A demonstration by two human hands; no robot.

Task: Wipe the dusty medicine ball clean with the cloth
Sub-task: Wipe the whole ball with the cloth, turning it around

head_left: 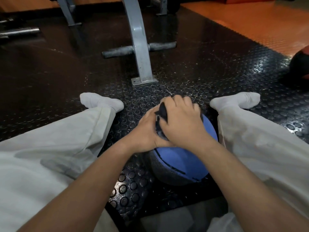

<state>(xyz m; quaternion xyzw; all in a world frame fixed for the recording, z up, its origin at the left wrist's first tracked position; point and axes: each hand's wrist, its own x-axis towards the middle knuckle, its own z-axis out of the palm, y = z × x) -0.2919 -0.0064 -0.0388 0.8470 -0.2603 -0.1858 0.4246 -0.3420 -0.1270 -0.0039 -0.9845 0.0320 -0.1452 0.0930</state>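
A blue and dark grey medicine ball [177,163] sits on the studded black floor mat between my outstretched legs. My right hand [181,121] lies on top of the ball, fingers curled over a dark cloth [162,113] bunched beneath it. My left hand [145,131] is against the ball's upper left side, partly tucked under my right hand; its fingers are hidden by the cloth and the right hand. Only a small fold of the cloth shows between the two hands.
A grey metal machine frame [139,47] with a bolted foot plate stands just beyond my feet. A second, red and black ball [299,67] lies at the right edge. Metal bars [18,31] rest at the far left. My legs flank the ball on both sides.
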